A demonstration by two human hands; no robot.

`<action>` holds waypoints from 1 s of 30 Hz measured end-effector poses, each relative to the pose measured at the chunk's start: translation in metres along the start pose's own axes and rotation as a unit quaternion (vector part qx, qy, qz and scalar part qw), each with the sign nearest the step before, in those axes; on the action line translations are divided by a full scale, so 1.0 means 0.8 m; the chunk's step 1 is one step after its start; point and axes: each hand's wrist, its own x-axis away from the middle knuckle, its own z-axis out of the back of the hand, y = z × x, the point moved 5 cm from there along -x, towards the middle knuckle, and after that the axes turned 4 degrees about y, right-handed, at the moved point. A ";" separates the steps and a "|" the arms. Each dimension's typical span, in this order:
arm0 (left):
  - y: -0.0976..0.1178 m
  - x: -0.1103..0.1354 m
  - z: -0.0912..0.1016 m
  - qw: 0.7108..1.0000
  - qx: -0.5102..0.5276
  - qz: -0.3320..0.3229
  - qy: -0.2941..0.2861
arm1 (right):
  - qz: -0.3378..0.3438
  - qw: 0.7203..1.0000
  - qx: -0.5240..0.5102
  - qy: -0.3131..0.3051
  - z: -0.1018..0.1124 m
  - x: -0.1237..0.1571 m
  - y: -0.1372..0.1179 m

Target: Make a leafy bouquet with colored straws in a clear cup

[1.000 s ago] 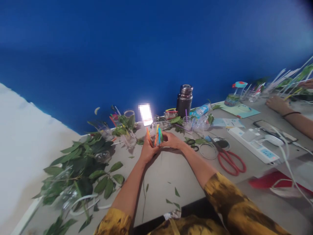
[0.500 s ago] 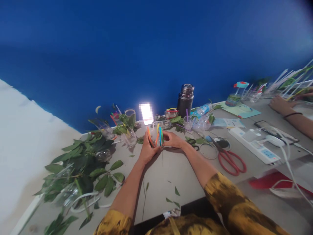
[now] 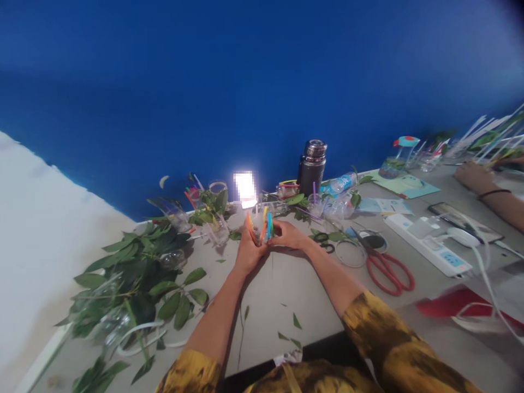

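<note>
l. hand (image 3: 248, 254) & r. hand (image 3: 289, 234) both grasping clear cup (image 3: 257, 232) w/ colored straws (image 3: 268, 226), over desk (image 3: 278, 289); leaves (image 3: 139, 273) to l., red scissors (image 3: 388, 275) & power strip (image 3: 426, 245) to r.

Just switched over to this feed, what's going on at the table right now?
A person's left hand and right hand are holding a clear plastic cup with coloured straws standing along it, just above a grey table. Leafy green branches lie to the left. Red-handled scissors lie to the right, beside a power strip. Farther along, a co-worker's hand rests on the table.
</note>
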 end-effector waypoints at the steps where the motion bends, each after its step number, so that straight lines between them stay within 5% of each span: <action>1: 0.000 0.000 -0.001 1.000 -0.001 0.001 -0.001 | -0.001 1.000 -0.002 0.000 -0.001 0.000 0.000; 16: -0.003 -0.001 0.002 1.000 0.000 0.006 -0.013 | -0.016 0.999 -0.030 0.024 -0.002 0.002 0.016; 25: 0.008 0.001 0.009 1.000 0.003 0.012 -0.017 | -0.041 0.976 0.094 0.191 0.038 0.027 0.011; 30: 0.007 0.000 0.012 0.999 -0.011 0.009 -0.037 | -0.028 0.973 0.173 0.151 0.028 0.029 0.003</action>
